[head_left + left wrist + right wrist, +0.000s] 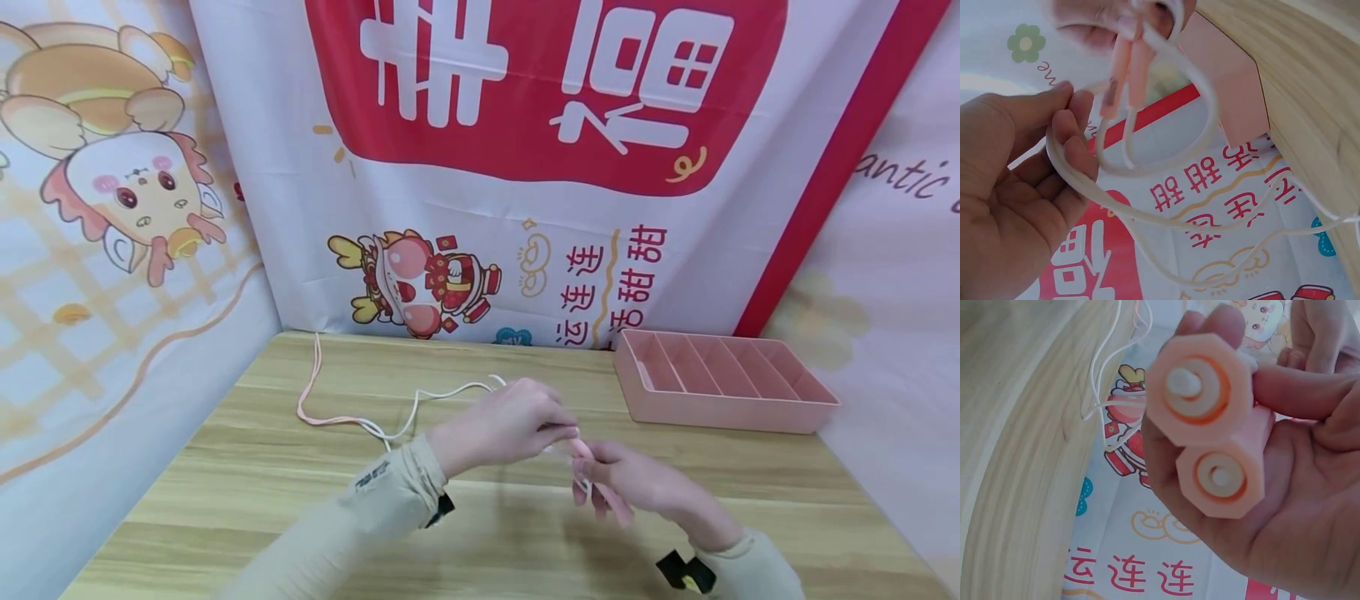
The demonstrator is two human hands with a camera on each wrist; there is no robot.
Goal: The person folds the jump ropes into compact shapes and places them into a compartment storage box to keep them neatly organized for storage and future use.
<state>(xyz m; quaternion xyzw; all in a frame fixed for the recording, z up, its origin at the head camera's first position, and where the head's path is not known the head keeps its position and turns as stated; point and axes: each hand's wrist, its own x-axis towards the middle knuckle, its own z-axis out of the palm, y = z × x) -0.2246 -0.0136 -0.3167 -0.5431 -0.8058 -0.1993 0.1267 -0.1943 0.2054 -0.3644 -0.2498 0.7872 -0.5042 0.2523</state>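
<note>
A jump rope with two pink handles (1139,78) and a white cord (1211,119) is between the hands. My right hand (645,479) grips both handles side by side, and their octagonal ends face the camera in the right wrist view. Beside the upper end of the handles, my left hand (517,421) has its fingers curled round the cord, which loops across them in the left wrist view. The rest of the cord trails left over the table, tinted pink toward its far end.
The wooden table (247,492) carries a pink divided box (720,408) at its back right. A printed cloth (510,200) hangs behind the table, and patterned cloths hang on both sides.
</note>
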